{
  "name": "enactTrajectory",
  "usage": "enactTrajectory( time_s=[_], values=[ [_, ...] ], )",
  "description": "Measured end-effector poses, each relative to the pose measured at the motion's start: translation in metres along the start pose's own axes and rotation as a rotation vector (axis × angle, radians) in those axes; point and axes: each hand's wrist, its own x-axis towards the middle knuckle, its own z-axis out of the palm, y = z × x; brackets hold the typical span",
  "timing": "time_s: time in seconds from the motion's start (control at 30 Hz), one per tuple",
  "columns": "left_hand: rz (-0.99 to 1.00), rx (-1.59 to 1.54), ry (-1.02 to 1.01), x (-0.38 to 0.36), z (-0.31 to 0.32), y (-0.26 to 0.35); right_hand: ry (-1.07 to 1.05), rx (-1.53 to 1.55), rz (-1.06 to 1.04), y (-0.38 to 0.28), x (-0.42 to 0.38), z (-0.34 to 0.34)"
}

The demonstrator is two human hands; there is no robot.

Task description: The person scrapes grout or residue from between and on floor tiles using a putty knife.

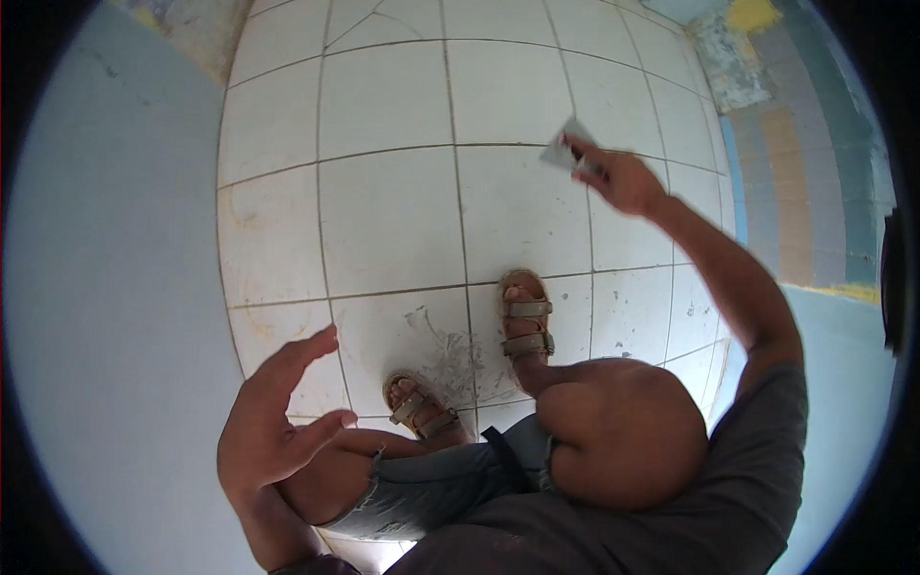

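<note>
My right hand (628,182) is stretched out over the tiled floor (388,216), fingers wrapped round the dark handle of a putty knife (569,144). Its flat grey blade points away from me and overlaps a tile joint in this view. At lower left, my left hand (264,431) is held beside my bent knee with thumb and fingers apart, and nothing is in it. Grey smears and flakes (446,355) mark the tiles between my sandalled feet.
A pale blue wall (125,287) runs close on the left. On the right a wall (800,182) carries painted stripes and peeling patches. My sandals (526,311) stand on the tiles, and small dark specks (618,347) lie at right. One far tile is cracked.
</note>
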Motion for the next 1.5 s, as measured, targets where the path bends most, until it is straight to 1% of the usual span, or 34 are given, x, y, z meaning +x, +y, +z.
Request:
enactTrajectory(
  time_s=[0.03, 0.07, 0.1, 0.17, 0.23, 0.3, 0.33, 0.37, 0.43, 0.5, 0.53, 0.57, 0.6, 0.63, 0.67, 0.7, 0.77, 0.83, 0.87, 0.9, 0.97, 1.0, 1.03, 1.07, 1.1, 1.17, 1.2, 1.23, 1.3, 1.33, 1.37, 1.4, 1.43, 1.5],
  values=[
    [-0.001, -0.011, -0.065, 0.007, 0.001, 0.005, -0.040, 0.031, 0.040, 0.012, -0.019, 0.027],
    [0.011, -0.004, -0.085, 0.012, -0.001, 0.012, -0.114, 0.064, 0.144, 0.022, -0.038, 0.056],
    [-0.007, 0.194, -0.121, 0.014, -0.003, 0.014, -0.186, 0.094, 0.244, 0.026, -0.055, 0.088],
    [-0.049, 0.586, -0.184, 0.020, -0.007, 0.018, -0.258, 0.255, 0.382, 0.023, -0.094, 0.153],
    [-0.030, 0.580, -0.196, 0.034, -0.004, 0.024, -0.225, 0.349, 0.395, 0.001, -0.129, 0.193],
    [0.001, 0.589, -0.220, 0.052, 0.000, 0.023, -0.276, 0.372, 0.452, -0.018, -0.141, 0.212],
    [0.002, 0.465, -0.223, 0.063, 0.007, 0.012, -0.260, 0.405, 0.476, -0.020, -0.137, 0.223],
    [0.002, 0.340, -0.227, 0.073, 0.013, 0.001, -0.263, 0.413, 0.485, -0.023, -0.125, 0.223],
    [-0.021, 0.360, -0.252, 0.087, 0.023, -0.015, -0.131, 0.425, 0.471, -0.020, -0.091, 0.216],
    [-0.046, 0.373, -0.259, 0.095, 0.028, -0.027, -0.135, 0.411, 0.465, -0.012, -0.048, 0.198],
    [-0.099, 0.394, -0.307, 0.097, 0.027, -0.031, -0.127, 0.394, 0.450, -0.009, -0.037, 0.191],
    [-0.146, 0.420, -0.355, 0.099, 0.023, -0.033, -0.122, 0.394, 0.450, -0.006, -0.046, 0.200],
    [-0.140, 0.426, -0.352, 0.097, 0.019, -0.031, -0.154, 0.358, 0.457, -0.002, -0.069, 0.221],
    [-0.092, 0.467, -0.285, 0.095, 0.015, -0.028, -0.175, 0.317, 0.457, -0.006, -0.085, 0.232],
    [-0.048, 0.499, -0.211, 0.093, 0.014, -0.027, -0.259, 0.337, 0.519, -0.021, -0.105, 0.217],
    [-0.052, 0.487, -0.199, 0.092, 0.010, -0.027, -0.297, 0.359, 0.530, -0.021, -0.116, 0.218],
    [-0.081, 0.260, -0.161, 0.088, 0.000, -0.025, -0.276, 0.249, 0.521, -0.023, -0.107, 0.212],
    [-0.116, 0.258, -0.192, 0.090, -0.009, -0.026, -0.181, 0.318, 0.475, 0.000, -0.080, 0.213],
    [-0.109, 0.265, -0.167, 0.095, -0.011, -0.027, -0.147, 0.350, 0.464, 0.004, -0.058, 0.197],
    [-0.103, 0.273, -0.143, 0.097, -0.014, -0.028, -0.144, 0.348, 0.471, 0.009, -0.056, 0.198],
    [-0.082, 0.274, -0.124, 0.101, -0.015, -0.034, -0.103, 0.312, 0.420, 0.014, -0.052, 0.205],
    [-0.058, 0.303, -0.107, 0.101, -0.016, -0.034, -0.158, 0.344, 0.471, 0.006, -0.068, 0.211],
    [-0.038, 0.325, -0.083, 0.101, -0.016, -0.034, -0.151, 0.347, 0.498, -0.003, -0.084, 0.220],
    [-0.118, 0.247, -0.085, 0.099, -0.016, -0.029, -0.108, 0.329, 0.488, -0.009, -0.093, 0.225],
    [-0.121, 0.242, -0.076, 0.094, -0.016, -0.038, -0.074, 0.312, 0.475, -0.010, -0.095, 0.230],
    [-0.138, 0.081, -0.156, 0.083, -0.020, -0.067, -0.100, 0.312, 0.474, 0.005, -0.071, 0.227],
    [-0.149, 0.085, -0.166, 0.081, -0.021, -0.074, -0.123, 0.315, 0.485, 0.009, -0.060, 0.218],
    [-0.168, 0.117, -0.179, 0.082, -0.023, -0.080, -0.102, 0.373, 0.491, 0.007, -0.037, 0.193],
    [-0.161, 0.170, -0.133, 0.089, -0.027, -0.084, -0.047, 0.316, 0.435, 0.026, 0.007, 0.196],
    [-0.169, 0.144, -0.121, 0.090, -0.025, -0.087, -0.095, 0.301, 0.454, 0.028, 0.019, 0.191],
    [-0.169, 0.120, -0.096, 0.090, -0.023, -0.090, -0.129, 0.284, 0.467, 0.027, 0.012, 0.200],
    [-0.095, 0.138, -0.072, 0.089, -0.019, -0.095, -0.058, 0.269, 0.394, 0.053, -0.001, 0.251],
    [-0.030, 0.160, -0.056, 0.087, -0.017, -0.099, -0.214, 0.279, 0.488, 0.028, -0.025, 0.223],
    [-0.149, 0.140, -0.073, 0.082, -0.019, -0.084, -0.219, 0.326, 0.500, 0.010, -0.068, 0.226]
  ],
)
